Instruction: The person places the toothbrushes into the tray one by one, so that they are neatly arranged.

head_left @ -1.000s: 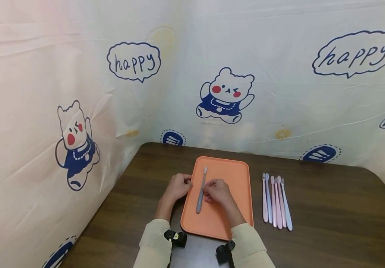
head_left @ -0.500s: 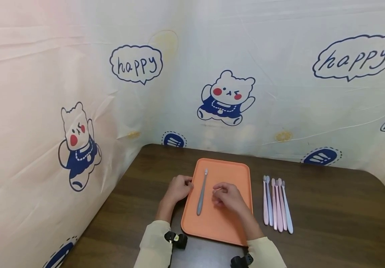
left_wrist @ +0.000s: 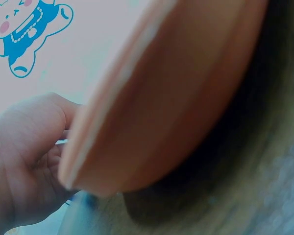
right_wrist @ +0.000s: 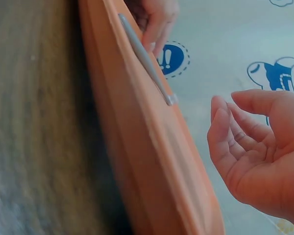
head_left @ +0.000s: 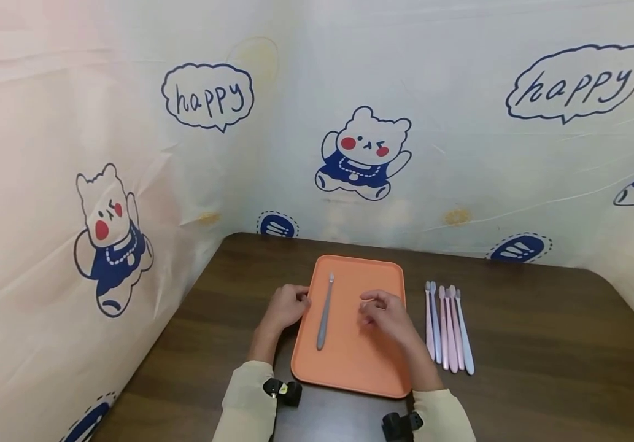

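The right hand (head_left: 384,316), at the gray toothbrush (head_left: 324,313) a second ago, has come away from it and now hovers well apart, nearer the right rim of the orange tray (head_left: 350,371). Its forearm (head_left: 424,365) has swung outward too, uncovering the tray's near right corner.

Tray (left_wrist: 166,98) blurred, cut off in left-wrist view.

Tray (head_left: 350,344) middle free between toothbrush (head_left: 324,320) and right hand (head_left: 388,315).
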The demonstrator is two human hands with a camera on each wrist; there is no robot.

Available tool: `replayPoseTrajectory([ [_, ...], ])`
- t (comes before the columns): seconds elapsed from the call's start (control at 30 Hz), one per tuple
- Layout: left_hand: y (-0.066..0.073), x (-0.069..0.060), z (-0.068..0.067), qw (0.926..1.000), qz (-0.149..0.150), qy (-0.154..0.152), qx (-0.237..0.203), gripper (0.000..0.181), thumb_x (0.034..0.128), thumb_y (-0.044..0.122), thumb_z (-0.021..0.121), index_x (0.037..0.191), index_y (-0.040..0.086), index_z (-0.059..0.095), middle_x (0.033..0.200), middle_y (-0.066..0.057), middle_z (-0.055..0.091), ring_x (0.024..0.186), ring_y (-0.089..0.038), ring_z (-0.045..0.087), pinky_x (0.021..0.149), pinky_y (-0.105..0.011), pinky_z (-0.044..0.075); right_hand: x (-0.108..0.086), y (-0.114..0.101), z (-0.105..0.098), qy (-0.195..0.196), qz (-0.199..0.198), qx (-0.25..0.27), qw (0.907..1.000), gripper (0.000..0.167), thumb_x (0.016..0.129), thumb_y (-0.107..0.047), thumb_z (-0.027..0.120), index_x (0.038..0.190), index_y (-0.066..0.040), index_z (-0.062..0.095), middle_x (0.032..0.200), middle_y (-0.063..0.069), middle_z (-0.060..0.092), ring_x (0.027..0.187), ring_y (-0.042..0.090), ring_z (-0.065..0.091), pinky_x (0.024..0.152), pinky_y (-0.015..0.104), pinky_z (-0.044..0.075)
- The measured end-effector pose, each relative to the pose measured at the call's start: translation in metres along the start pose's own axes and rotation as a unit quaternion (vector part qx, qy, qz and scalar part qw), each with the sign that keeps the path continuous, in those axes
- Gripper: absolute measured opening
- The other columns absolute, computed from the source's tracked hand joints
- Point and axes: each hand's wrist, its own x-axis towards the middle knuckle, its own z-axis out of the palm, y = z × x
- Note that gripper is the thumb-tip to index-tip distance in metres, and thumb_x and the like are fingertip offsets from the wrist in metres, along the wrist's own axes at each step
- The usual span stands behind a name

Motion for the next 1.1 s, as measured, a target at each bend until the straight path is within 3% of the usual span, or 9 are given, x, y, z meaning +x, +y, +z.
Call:
replayPoseTrajectory([
  [0.33,0.001,-0.001,0.000,1.0000,-0.004,0.002,-0.005,0.034,0.0968,0.009,0.060,0.129,0.000,0.069,0.092,-0.010,0.072,0.068,-0.014,0.060,0.063,-0.026,0.048,0.002,0.003,-0.011,0.008,-0.008,-0.017,0.9998,0.029,0.096,0.002,0.055,0.121,0.015,0.061,0.098,0.026,0.073,0.068,0.012,0.067,0.063,0.024,0.059],
  [0.63,0.002,0.000,-0.001,1.0000,-0.003,0.001,-0.006,0.032,0.0965,0.008,0.060,0.126,0.000,0.071,0.089,-0.010,0.072,0.067,-0.014,0.061,0.062,-0.025,0.048,-0.001,0.004,-0.031,0.044,0.037,0.001,0.9983,0.031,0.097,-0.002,0.058,0.125,0.011,0.060,0.093,0.012,0.075,0.069,0.010,0.069,0.066,0.023,0.059],
  [1.0,0.003,0.002,0.001,1.0000,-0.008,0.001,0.004,0.031,0.0954,0.008,0.061,0.124,0.002,0.072,0.089,-0.009,0.071,0.067,-0.014,0.061,0.062,-0.025,0.048,-0.004,0.010,-0.063,0.069,0.058,-0.026,0.9956,0.035,0.101,-0.008,0.056,0.132,0.008,0.057,0.101,0.012,0.075,0.075,0.008,0.070,0.071,0.023,0.061],
  [1.1,0.002,0.002,0.001,0.9999,-0.009,0.004,0.006,0.031,0.0950,0.007,0.061,0.123,0.002,0.072,0.089,-0.009,0.071,0.067,-0.014,0.061,0.062,-0.024,0.048,-0.006,0.012,-0.075,0.075,0.061,-0.017,0.9952,0.038,0.102,-0.008,0.054,0.135,0.010,0.054,0.094,0.003,0.075,0.074,0.004,0.068,0.070,0.021,0.060],
])
